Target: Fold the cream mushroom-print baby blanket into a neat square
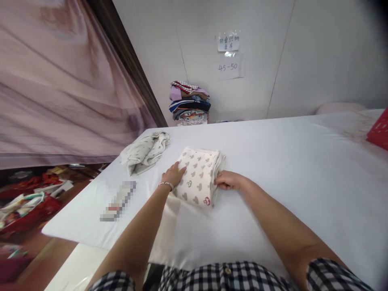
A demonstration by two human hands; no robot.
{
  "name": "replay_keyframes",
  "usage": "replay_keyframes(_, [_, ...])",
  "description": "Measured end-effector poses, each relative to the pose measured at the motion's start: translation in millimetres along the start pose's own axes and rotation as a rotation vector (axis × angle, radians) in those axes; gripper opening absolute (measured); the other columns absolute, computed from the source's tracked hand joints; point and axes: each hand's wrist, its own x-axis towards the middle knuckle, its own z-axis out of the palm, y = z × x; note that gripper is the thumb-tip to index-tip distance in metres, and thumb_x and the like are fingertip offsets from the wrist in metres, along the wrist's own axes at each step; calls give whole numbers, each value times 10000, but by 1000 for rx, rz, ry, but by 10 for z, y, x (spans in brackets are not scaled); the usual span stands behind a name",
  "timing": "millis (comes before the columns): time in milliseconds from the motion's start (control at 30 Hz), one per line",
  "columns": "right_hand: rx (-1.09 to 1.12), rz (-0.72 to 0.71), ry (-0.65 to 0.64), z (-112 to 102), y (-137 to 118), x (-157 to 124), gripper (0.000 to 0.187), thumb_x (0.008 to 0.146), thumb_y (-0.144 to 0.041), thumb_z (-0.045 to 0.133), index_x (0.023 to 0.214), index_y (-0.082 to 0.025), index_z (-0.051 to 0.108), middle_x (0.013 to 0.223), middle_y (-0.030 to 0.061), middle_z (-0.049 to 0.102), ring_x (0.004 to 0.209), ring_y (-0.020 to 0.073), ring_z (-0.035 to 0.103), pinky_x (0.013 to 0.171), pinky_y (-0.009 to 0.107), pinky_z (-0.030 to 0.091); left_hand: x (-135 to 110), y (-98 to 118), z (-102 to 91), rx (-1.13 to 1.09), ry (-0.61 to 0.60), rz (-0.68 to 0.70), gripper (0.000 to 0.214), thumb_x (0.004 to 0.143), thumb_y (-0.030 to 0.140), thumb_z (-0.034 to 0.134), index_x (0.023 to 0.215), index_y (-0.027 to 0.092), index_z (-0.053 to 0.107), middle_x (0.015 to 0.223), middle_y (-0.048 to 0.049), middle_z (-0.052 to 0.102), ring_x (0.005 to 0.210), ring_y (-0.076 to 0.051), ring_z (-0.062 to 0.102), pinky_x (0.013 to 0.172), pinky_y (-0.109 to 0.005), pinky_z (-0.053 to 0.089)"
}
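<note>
A white cloth (197,176) with a grey mushroom print and one red mushroom lies folded in several layers on the white table in front of me. My left hand (173,174), with a bracelet at the wrist, rests on its left edge, thumb and fingers apart. At the opposite edge, the curled fingers of my right hand (228,180) pinch the side of the stacked layers. Part of those fingertips is hidden by the fabric. Further left, a second pale cloth (144,151) with small dark marks lies loosely bunched.
A blurred-out flat object (119,201) lies on the table (287,169) at the left. Behind the far edge rises a pile of folded textiles (190,103). A pink curtain (60,81) hangs at left, above red containers (30,214). A red object (378,129) is at far right.
</note>
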Motion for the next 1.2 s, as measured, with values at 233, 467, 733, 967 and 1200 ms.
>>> replay_keyframes(233, [-3,40,-22,-30,28,-6,130,674,-212,545,566,-140,550,381,-36,496,285,64,393,267,159,198,7,17,-5,-25,-1,13,640,820,593,270,1358,246,284,1361,-102,419,1194,-306,425,938,-459,339])
replay_keyframes(467, [22,68,-167,194,62,42,141,691,-245,556,681,-120,619,503,2,608,331,70,483,274,149,263,0,34,6,7,-3,9,654,818,602,267,1359,235,280,1343,-123,432,1190,-309,430,917,-439,359])
replay_keyframes(733, [83,89,-72,406,92,-82,115,695,-188,524,623,-122,584,407,-31,528,297,59,438,270,148,227,54,8,45,11,9,38,651,813,606,262,1347,235,287,1330,-116,442,1167,-320,437,910,-471,359])
replay_keyframes(967, [175,43,87,514,188,-312,126,684,-131,492,586,-178,429,338,-105,346,282,42,369,293,151,174,32,40,63,-5,19,24,659,803,609,269,1343,232,289,1330,-120,438,1167,-332,427,907,-503,359])
replay_keyframes(1200, [129,118,-42,556,162,-315,109,719,-216,510,803,-167,560,495,-42,566,317,57,463,295,146,235,24,58,75,-1,34,29,645,813,598,248,1343,233,284,1335,-122,428,1173,-337,415,921,-515,343])
